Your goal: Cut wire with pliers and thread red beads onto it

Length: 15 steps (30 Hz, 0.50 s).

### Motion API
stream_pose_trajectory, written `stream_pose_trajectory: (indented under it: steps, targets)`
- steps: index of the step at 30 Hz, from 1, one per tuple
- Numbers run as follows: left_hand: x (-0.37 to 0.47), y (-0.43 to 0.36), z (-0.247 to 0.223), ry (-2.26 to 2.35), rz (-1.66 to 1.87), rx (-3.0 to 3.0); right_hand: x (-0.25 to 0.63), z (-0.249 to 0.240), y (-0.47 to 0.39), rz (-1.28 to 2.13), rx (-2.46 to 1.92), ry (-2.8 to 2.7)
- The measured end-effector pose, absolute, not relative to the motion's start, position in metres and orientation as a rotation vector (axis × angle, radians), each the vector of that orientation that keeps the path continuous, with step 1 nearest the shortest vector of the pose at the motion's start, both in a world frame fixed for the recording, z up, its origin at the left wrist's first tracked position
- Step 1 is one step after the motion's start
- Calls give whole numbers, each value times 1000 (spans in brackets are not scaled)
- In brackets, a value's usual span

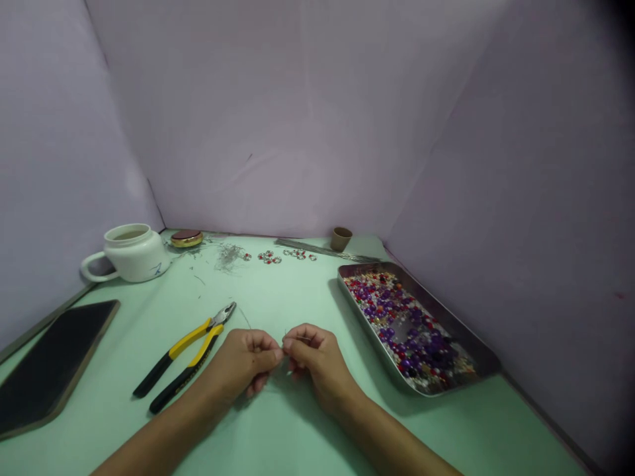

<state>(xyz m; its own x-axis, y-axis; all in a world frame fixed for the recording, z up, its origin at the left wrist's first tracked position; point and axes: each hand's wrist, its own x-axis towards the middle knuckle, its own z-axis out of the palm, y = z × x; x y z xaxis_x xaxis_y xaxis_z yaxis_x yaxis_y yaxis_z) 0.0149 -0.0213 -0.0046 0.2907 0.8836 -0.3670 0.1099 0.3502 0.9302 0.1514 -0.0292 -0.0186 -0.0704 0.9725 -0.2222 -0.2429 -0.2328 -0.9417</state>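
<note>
My left hand (253, 360) and my right hand (312, 357) meet fingertip to fingertip above the green table (278, 436). Both are closed in a pinch. A thin wire (245, 316) sticks up behind the left fingers, and a fine end shows by the right fingertips. Whatever else lies between the fingers is too small to make out. Just left of my left hand, pliers (198, 354) with yellow and black handles lie with their handles spread and jaws pointing away from me.
On the right stands a metal tray (367, 330) of purple and red beads. Along the back are a bundle of wires (327, 250), a brown cup (341, 239), small red-beaded rings (269, 258), wire scraps (229, 256) and a round tin (186, 239). A white mug (136, 254) and phone (54, 363) lie left.
</note>
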Motion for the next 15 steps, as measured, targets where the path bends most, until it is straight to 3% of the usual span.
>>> stream_pose_trajectory:
  steps: [15]
  targets:
    - [6, -22, 6, 970, 498, 1071, 162, -13, -25, 1560, -1106, -1184]
